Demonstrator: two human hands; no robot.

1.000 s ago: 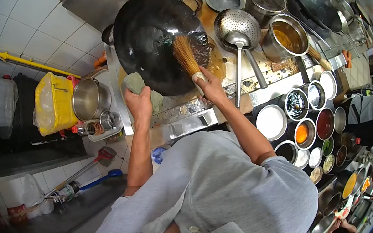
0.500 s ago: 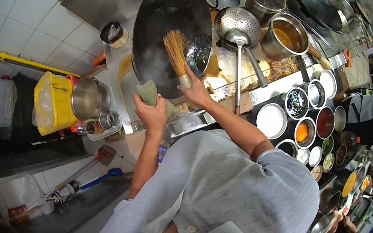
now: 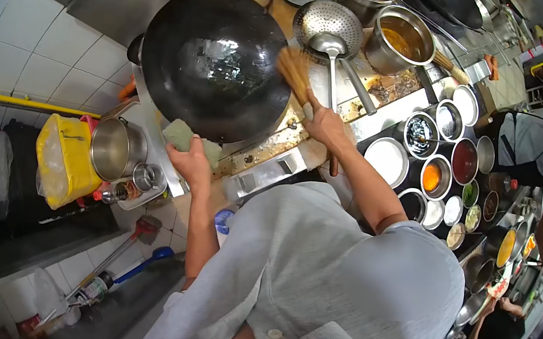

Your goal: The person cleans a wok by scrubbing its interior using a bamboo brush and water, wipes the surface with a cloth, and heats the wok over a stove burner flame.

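Observation:
A large black wok (image 3: 220, 64) lies on the stove with its wet, shiny inner surface facing me. My left hand (image 3: 192, 161) is closed on a grey-green cloth (image 3: 180, 135) at the wok's near edge. In my right hand (image 3: 325, 123) is the handle of a bamboo brush (image 3: 294, 71), its bristles raised beside the wok's right rim. Just right of the brush, a ladle (image 3: 332, 47) rests on a perforated strainer (image 3: 315, 18).
A steel pot of brown liquid (image 3: 403, 42) stands at the back right. Containers of sauces and seasonings, including a white-filled bowl (image 3: 386, 162), line the right. A yellow container (image 3: 66, 160) is at left. Other people work at far right.
The wok has turned from a steep tilt to face me more fully. My left hand has moved left with the cloth. The brush has left the wok's inside and moved right with my right hand.

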